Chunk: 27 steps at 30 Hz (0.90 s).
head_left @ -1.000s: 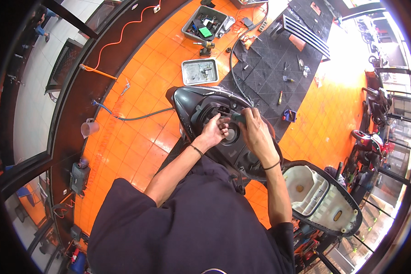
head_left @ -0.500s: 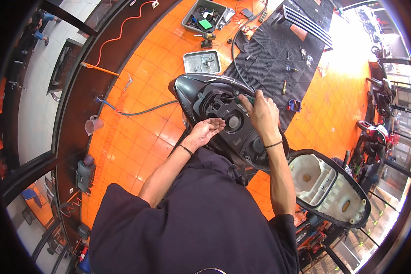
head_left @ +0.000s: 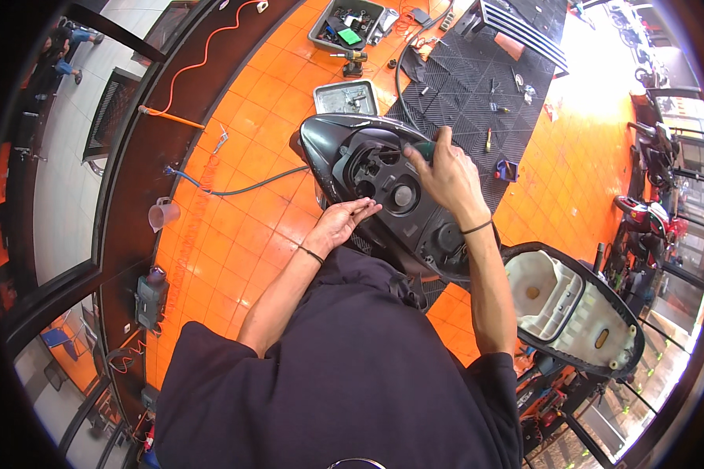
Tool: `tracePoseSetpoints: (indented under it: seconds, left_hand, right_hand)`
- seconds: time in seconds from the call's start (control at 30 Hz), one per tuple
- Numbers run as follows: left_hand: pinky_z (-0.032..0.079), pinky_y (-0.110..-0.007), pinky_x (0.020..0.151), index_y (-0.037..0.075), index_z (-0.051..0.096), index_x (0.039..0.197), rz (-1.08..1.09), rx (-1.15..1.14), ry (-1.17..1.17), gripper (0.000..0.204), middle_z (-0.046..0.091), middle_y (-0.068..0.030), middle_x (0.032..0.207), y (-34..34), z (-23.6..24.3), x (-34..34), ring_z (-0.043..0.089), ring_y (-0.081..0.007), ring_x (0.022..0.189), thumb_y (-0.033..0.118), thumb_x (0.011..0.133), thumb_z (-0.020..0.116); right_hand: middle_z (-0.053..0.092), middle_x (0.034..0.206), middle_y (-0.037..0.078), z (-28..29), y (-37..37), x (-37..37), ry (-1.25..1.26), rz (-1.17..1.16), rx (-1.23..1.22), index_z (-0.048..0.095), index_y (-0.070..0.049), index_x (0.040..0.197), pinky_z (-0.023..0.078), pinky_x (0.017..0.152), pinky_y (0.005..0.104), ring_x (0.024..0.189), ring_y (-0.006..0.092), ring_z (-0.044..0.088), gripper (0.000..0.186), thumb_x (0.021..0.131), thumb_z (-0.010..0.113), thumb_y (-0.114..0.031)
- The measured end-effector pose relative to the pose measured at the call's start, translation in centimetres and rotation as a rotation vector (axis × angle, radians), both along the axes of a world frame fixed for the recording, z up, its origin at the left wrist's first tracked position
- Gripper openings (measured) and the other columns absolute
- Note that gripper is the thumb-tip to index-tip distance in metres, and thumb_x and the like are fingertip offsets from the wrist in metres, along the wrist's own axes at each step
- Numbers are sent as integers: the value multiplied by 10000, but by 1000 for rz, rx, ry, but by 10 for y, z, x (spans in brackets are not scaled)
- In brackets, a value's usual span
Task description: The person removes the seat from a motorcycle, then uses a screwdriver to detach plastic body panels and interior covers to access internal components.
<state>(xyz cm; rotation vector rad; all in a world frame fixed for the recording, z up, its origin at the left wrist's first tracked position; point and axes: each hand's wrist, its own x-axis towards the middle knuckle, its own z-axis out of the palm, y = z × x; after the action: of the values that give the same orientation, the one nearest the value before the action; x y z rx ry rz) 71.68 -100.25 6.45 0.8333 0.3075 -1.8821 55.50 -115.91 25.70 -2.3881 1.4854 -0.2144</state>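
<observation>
A black scooter body (head_left: pixel 344 144) with its seat lifted stands below me, its under-seat compartment open. My right hand (head_left: pixel 444 176) grips a green-handled screwdriver (head_left: pixel 421 148) whose tip points into the compartment's upper left part. My left hand (head_left: pixel 340 221) lies palm up at the compartment's left rim, fingers spread; a small dark piece may rest on the palm, too small to tell. The raised seat (head_left: pixel 575 313) shows its white underside at the right.
A metal tray (head_left: pixel 346 97) with small parts lies on the orange tile floor beyond the scooter. A grey bin of tools (head_left: pixel 346 27), a cordless drill (head_left: pixel 350 59) and a black ribbed mat (head_left: pixel 469 86) with loose tools lie farther off. Other scooters (head_left: pixel 641 219) stand right.
My left hand has drawn back from the compartment and turned palm up at its rim. My right hand with the screwdriver has shifted a little up and right.
</observation>
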Motion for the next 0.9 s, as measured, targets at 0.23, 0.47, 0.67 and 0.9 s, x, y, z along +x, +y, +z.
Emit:
tracePoseSetpoints:
  seconds: [0.23, 0.47, 0.67, 0.9]
  left_hand:
    - [577, -346, 1078, -136, 640, 1159, 26, -80, 3, 224, 686, -207, 1166, 4, 4, 4, 647, -339, 1240, 49, 1035, 615]
    - [619, -296, 937, 5, 700, 1177, 53, -5, -48, 207, 716, -97, 1106, 5, -5, 10, 699, -217, 1043, 124, 1006, 696]
    - [619, -306, 927, 12, 699, 1182, 144, 5, -91, 210, 728, -97, 1104, -1, -20, 6, 711, -207, 1017, 142, 1017, 684]
    - [571, -409, 1075, -23, 672, 1183, 330, -4, 142, 225, 715, -154, 1245, -29, -1, -9, 665, -306, 1240, 152, 1062, 601]
  right_hand:
    - [711, 785, 273, -8, 0, 0, 143, -120, -80, 618, 43, 934, 574, 677, 521, 791, 451, 728, 583, 988, 635, -538]
    - [690, 728, 270, -22, 3, -23, 117, -229, -193, 627, 28, 866, 561, 641, 535, 698, 457, 703, 593, 976, 648, -555]
    - [691, 716, 223, 10, 39, -36, -152, -358, -66, 640, 32, 941, 516, 611, 511, 677, 412, 693, 414, 988, 700, -375]
    - [596, 650, 35, 12, 108, -81, -551, -446, 175, 685, 13, 1055, 422, 536, 286, 584, 80, 557, 202, 1014, 694, -185]
